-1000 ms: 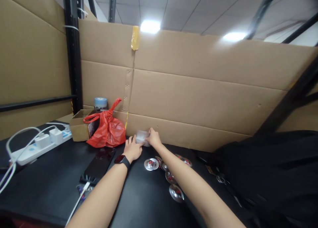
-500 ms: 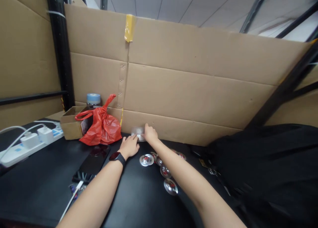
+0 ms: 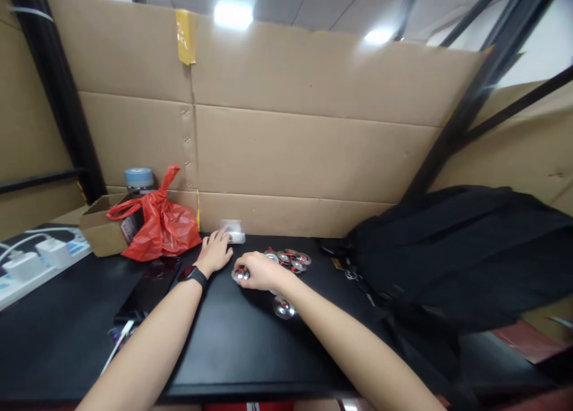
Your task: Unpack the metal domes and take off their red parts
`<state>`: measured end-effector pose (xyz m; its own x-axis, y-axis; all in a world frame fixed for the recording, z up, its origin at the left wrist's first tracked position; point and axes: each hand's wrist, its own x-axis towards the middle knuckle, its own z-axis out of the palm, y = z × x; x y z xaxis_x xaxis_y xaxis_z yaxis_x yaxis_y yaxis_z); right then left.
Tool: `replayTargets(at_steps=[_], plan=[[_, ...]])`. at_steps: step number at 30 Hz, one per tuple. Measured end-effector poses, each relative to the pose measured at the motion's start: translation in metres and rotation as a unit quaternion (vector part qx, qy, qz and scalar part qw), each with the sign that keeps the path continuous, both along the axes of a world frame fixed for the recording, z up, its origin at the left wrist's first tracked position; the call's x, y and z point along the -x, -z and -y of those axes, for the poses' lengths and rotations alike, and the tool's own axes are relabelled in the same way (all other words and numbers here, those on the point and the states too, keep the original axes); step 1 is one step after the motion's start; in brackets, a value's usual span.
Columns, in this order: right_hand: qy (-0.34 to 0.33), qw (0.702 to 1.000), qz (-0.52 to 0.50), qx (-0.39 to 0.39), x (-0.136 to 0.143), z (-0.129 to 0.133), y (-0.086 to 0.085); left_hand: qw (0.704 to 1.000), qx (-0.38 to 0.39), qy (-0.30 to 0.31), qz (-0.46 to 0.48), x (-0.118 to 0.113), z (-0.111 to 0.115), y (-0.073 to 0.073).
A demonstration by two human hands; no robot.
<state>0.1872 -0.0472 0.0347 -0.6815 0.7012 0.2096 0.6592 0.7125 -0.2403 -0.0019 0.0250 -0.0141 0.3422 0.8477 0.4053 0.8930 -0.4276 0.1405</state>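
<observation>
My left hand (image 3: 215,254) rests on the black tabletop with its fingers stretched forward. Its fingertips touch or lie beside a small clear plastic container (image 3: 233,232) with something white at its base, against the cardboard. My right hand (image 3: 261,270) is closed over the edge of a shiny round metal disc (image 3: 240,273) with red in its middle. Whether that disc is off the table I cannot tell. Behind my right wrist lies a cluster of similar metal discs (image 3: 301,261). Another disc (image 3: 283,307) sits nearer to me, partly beside my forearm.
A red plastic bag (image 3: 163,229) stands at the left by a small cardboard box (image 3: 104,227) and a blue-lidded jar (image 3: 139,178). A black phone (image 3: 145,291) and a power strip (image 3: 40,270) lie leftward. A black backpack (image 3: 447,255) fills the right. Cardboard (image 3: 304,160) walls the back.
My right hand has come away from the clear container, back toward me, and now grips a disc. My left hand stays by the container. The view has shifted right.
</observation>
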Motion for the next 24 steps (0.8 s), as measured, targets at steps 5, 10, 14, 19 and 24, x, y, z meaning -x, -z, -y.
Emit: replayTargets(at_steps=[5, 10, 14, 19, 24], plan=[[0.035, 0.975, -0.217, 0.034, -0.020, 0.007, 0.000, 0.996, -0.020, 0.057, 0.063, 0.001, 0.015, -0.016], [0.085, 0.855, -0.480, 0.178, -0.042, 0.003, 0.010, 0.962, 0.066, 0.189, 0.188, -0.021, 0.037, -0.037], [0.074, 0.798, -0.542, 0.252, -0.042, 0.002, 0.012, 0.944, 0.069, 0.198, 0.256, -0.042, 0.051, -0.048], [0.062, 0.772, -0.562, 0.291, -0.041, 0.005, 0.008, 0.932, 0.078, 0.214, 0.283, -0.045, 0.056, -0.050], [0.055, 0.780, -0.550, 0.293, -0.043, 0.007, 0.002, 0.925, 0.082, 0.236, 0.285, -0.044, 0.056, -0.049]])
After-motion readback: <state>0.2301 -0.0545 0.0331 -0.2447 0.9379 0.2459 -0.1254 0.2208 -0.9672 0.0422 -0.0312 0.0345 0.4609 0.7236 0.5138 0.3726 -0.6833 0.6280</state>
